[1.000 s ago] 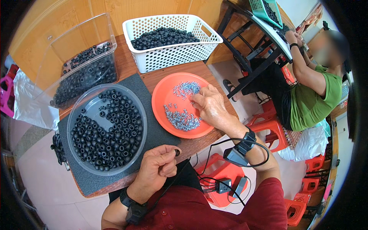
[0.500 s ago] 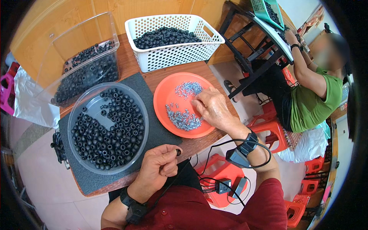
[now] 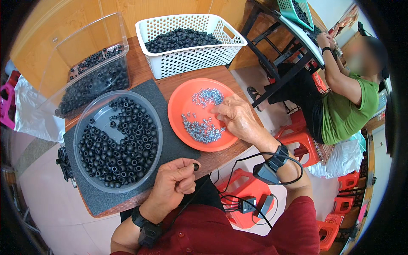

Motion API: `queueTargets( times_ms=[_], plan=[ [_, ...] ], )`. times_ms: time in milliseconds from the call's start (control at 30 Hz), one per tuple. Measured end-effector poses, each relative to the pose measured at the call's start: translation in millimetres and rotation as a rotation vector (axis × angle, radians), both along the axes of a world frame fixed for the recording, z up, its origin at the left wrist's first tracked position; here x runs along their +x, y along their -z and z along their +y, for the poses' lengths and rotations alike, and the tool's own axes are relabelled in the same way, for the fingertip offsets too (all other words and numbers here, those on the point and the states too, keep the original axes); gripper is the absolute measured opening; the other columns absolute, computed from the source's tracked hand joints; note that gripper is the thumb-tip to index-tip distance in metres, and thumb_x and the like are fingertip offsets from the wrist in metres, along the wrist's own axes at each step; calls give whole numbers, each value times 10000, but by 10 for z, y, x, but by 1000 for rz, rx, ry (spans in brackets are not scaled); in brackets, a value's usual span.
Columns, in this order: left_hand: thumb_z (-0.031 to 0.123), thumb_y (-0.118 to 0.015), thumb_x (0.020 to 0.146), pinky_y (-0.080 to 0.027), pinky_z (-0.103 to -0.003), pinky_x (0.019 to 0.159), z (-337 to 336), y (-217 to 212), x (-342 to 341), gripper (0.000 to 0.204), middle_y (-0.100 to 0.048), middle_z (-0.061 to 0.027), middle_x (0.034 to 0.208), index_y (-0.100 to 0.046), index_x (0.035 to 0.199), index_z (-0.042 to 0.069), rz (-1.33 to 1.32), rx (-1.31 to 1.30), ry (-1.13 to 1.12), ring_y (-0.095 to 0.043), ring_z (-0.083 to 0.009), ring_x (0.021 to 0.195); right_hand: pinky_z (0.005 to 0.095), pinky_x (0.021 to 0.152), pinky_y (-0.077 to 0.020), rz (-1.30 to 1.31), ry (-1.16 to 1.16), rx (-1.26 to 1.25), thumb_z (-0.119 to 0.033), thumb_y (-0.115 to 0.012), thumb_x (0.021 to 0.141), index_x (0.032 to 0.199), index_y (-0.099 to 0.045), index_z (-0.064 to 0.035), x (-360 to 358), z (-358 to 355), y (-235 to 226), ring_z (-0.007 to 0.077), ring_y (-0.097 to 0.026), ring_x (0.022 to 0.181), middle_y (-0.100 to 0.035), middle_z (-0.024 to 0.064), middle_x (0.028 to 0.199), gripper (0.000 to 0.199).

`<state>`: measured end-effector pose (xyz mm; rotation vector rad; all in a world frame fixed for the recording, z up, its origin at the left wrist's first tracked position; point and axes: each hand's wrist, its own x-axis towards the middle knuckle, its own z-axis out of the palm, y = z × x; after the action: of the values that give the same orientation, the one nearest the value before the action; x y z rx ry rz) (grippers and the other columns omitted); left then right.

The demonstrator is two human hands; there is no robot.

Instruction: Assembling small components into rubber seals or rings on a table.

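My left hand (image 3: 172, 182) pinches a small hollow black knob (image 3: 196, 167) between thumb and forefinger, above the table's near edge. Over the right side of an orange plate (image 3: 177, 102) is my right hand (image 3: 239, 117), its thumb and fingers drawn together; anything in them is too small to make out. Small silvery metal pieces (image 3: 203, 131) lie on the plate in two loose heaps. Left of it, a round clear tub (image 3: 100, 120) holds many black knobs (image 3: 117, 163) like the one in my left hand, open ends showing on several.
The tub stands on a dark grey mat (image 3: 178, 144) on the wooden table (image 3: 159, 91). Behind are a clear rectangular bin (image 3: 85, 46) and a white perforated basket (image 3: 199, 59), both holding black knobs. Cables hang from my right wrist to a red stool (image 3: 240, 180). At right sits a co-worker (image 3: 346, 106).
My right hand stays over the plate with its fingers shifted slightly. The left hand still holds the black knob, now tilted a little differently. The whole view has moved slightly.
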<state>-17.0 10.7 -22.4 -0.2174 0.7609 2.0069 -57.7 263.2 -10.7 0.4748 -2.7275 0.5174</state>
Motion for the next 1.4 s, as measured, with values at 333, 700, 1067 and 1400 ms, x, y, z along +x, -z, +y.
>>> queueTargets(
  times_ms=[333, 700, 1067, 1400],
  plan=[
    [105, -504, 913, -232, -236, 442, -14, 15, 2, 154, -362, 24, 503, -554, 943, -37, 4, 10, 6, -285, -68, 408, 368, 648, -432, -83, -105, -9, -7, -701, 647, 823, -680, -83, -93, -59, 94, 252, -535, 700, -562, 71, 683, 193],
    [98, -556, 900, -286, -208, 431, 99, -208, 11, 170, -508, -37, 646, -526, 1010, -27, 223, -25, -58, -331, -49, 439, 289, 615, -437, -287, 84, -380, -38, -661, 756, 761, -605, -6, 131, -91, -149, 149, -537, 653, -606, 56, 690, 65],
    [29, -558, 883, -421, -187, 572, 502, -96, -194, 163, -592, -42, 910, -538, 1042, 2, 1258, -531, -381, -516, -65, 672, 220, 610, -452, -728, 83, -1039, -30, -632, 783, 841, -642, 10, 425, -330, -547, 66, -553, 681, -625, 18, 760, 71],
    [-18, -584, 819, -493, -340, 622, 697, -114, -289, 168, -570, -161, 820, -533, 978, 1, 1561, -714, -518, -624, -283, 728, 207, 613, -456, -740, 177, -1248, -2, -626, 792, 868, -623, 28, 447, -382, -477, 88, -578, 688, -633, 47, 791, 82]
  ],
)
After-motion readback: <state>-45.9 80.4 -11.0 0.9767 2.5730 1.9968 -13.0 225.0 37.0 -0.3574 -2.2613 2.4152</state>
